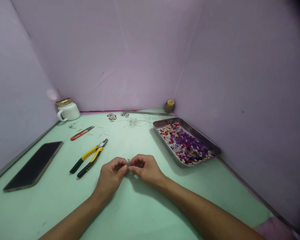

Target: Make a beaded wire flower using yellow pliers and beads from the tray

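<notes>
My left hand [111, 174] and my right hand [147, 169] meet at the middle of the green table, fingertips nearly touching. Between them they pinch a small beaded piece [128, 161], with a yellowish bead at its top; its finer detail is too small to make out. Thumb and forefinger of each hand are pressed together on it. Left of my hands lie pliers [90, 159] with yellow and black handles, their jaws pointing away. A metal tray [179, 161] of purple, red, white and black beads stands to the right.
A dark phone [35, 165] lies at the left, with red-handled snips [82, 133] beyond it. Farther back are a white mug [70, 111], beaded pieces [112, 117], loose wires [135, 122] and a small yellow-topped jar [169, 105]. Walls enclose the table [140, 220].
</notes>
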Demonstrator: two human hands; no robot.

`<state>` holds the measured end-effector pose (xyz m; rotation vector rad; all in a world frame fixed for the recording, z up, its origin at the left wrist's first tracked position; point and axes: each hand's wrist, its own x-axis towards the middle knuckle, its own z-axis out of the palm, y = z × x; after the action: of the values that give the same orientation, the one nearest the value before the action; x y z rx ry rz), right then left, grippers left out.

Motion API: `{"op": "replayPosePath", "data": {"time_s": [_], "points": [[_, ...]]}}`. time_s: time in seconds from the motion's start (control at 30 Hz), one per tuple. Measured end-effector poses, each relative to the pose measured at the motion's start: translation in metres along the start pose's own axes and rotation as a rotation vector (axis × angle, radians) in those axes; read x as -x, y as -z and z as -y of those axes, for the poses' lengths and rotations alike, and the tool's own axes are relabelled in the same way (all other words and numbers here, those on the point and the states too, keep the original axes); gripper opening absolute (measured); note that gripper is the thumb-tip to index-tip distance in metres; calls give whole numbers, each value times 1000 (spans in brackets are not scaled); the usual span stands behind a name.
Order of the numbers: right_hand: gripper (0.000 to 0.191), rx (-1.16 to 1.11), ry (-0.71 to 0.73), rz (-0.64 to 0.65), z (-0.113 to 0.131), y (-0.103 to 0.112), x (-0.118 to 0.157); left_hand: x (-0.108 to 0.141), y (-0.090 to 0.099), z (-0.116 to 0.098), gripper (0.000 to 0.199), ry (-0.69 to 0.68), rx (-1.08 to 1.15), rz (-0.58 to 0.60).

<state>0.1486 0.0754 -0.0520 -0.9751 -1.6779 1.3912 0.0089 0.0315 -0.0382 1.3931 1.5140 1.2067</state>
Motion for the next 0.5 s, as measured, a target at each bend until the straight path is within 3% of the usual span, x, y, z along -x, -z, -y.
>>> {"op": "replayPosePath", "data": {"time_s": [0.5], "points": [[10,-140,-81,50,-2,1,-2,2,2,0,8,-146,-117,6]]}}
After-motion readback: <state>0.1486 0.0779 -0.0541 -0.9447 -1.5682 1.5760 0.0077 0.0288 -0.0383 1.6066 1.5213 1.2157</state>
